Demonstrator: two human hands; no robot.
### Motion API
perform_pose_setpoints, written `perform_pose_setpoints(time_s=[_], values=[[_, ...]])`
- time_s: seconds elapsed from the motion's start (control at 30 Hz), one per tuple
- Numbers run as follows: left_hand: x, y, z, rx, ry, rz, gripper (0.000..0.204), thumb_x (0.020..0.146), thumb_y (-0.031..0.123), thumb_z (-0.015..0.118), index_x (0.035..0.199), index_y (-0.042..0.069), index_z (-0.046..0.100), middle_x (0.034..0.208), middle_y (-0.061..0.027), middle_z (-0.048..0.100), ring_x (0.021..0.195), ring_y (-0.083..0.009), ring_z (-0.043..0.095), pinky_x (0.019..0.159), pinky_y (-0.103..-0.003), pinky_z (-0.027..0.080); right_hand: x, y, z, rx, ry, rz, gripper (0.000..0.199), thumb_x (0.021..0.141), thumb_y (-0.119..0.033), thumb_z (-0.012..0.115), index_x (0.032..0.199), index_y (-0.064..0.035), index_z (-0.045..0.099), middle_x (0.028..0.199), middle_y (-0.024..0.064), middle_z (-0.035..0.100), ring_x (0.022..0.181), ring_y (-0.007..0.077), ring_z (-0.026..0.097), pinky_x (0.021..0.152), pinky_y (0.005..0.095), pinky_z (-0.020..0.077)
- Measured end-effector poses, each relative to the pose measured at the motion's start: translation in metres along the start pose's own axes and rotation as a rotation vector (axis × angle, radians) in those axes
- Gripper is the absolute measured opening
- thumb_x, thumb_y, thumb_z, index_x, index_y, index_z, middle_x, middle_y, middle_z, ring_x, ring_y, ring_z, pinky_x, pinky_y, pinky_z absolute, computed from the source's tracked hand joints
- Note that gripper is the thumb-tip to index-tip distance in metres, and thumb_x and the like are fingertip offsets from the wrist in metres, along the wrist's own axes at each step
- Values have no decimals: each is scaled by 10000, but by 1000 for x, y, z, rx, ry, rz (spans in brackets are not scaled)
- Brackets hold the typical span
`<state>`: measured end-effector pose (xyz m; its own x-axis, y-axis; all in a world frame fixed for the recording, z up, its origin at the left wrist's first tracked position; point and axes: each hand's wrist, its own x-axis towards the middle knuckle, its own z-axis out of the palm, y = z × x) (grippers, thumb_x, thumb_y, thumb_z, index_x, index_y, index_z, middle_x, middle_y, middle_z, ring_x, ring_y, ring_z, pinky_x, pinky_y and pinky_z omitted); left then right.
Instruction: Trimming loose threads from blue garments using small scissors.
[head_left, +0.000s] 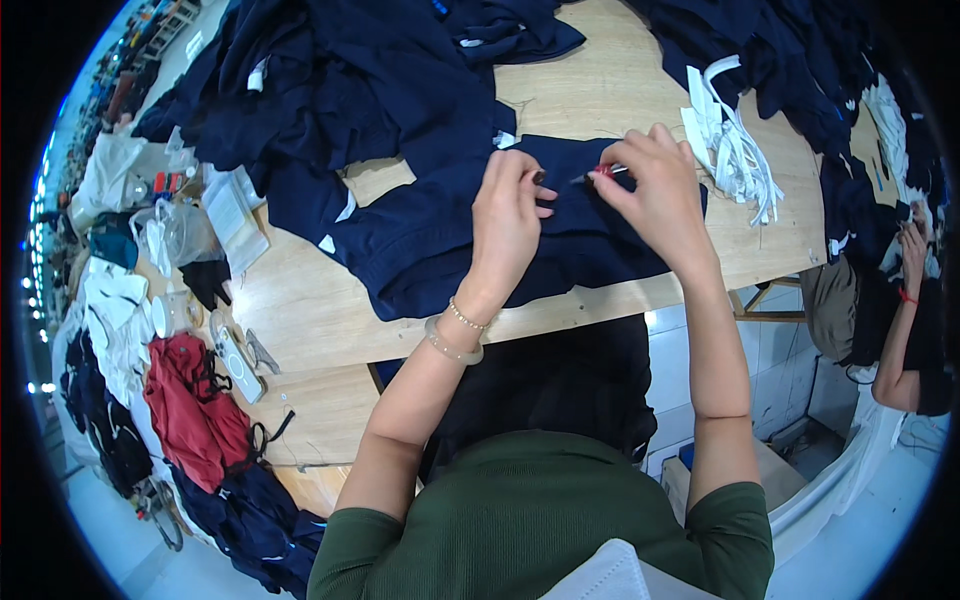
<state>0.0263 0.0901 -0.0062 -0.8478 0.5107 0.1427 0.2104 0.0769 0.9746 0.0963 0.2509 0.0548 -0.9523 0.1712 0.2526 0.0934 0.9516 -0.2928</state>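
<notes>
A dark navy garment (430,225) lies across the near part of the wooden table in front of me. Above it, my right hand (655,190) is closed round a small red-handled tool (605,174) with a pointed metal tip turned left; its exact kind is unclear. My left hand (508,215) hovers over the same cloth with curled fingers pinched together. Something small and dark shows at those fingertips, too small to name. A small gap separates the tool's tip from my left fingers.
More navy garments (330,90) are heaped at the far left. White fabric strips (735,150) lie right of my right hand. On the left are a phone (238,365), plastic bags (185,235) and a red bag (190,410). Another person's arm (900,320) shows at far right.
</notes>
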Motion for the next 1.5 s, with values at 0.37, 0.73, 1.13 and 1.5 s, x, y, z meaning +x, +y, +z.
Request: perform_pose_setpoints(time_s=[0.37, 0.73, 1.13, 1.5], values=[[8, 25, 50, 399, -98, 163, 120, 848, 99, 682, 873, -8, 633, 846, -97, 580, 696, -224, 589, 621, -311, 476, -62, 79, -10, 849, 533, 578, 194, 888, -145, 683, 973, 30, 678, 857, 37, 669, 731, 47, 562, 669, 178, 433], [33, 10, 61, 215, -256, 22, 77, 943, -42, 464, 887, -26, 515, 750, -80, 629, 663, -122, 590, 625, -249, 484, -89, 77, 17, 754, 417, 565, 189, 824, -164, 728, 942, -22, 689, 897, 48, 620, 829, 151, 543, 762, 255, 440], [29, 4, 52, 463, -308, 114, 156, 799, 87, 723, 885, -19, 648, 839, -87, 596, 743, -166, 582, 686, -276, 490, -90, 75, 25, 744, 399, 563, 176, 828, -155, 716, 927, -14, 681, 884, 49, 633, 847, 168, 534, 759, 267, 441], [31, -3, 64, 228, -261, -40, 67, 851, -29, 625, 829, -37, 562, 720, -90, 653, 672, -153, 631, 639, -267, 498, -93, 71, 21, 790, 437, 571, 152, 819, -129, 722, 911, -17, 678, 843, 42, 616, 830, 166, 521, 735, 267, 430]])
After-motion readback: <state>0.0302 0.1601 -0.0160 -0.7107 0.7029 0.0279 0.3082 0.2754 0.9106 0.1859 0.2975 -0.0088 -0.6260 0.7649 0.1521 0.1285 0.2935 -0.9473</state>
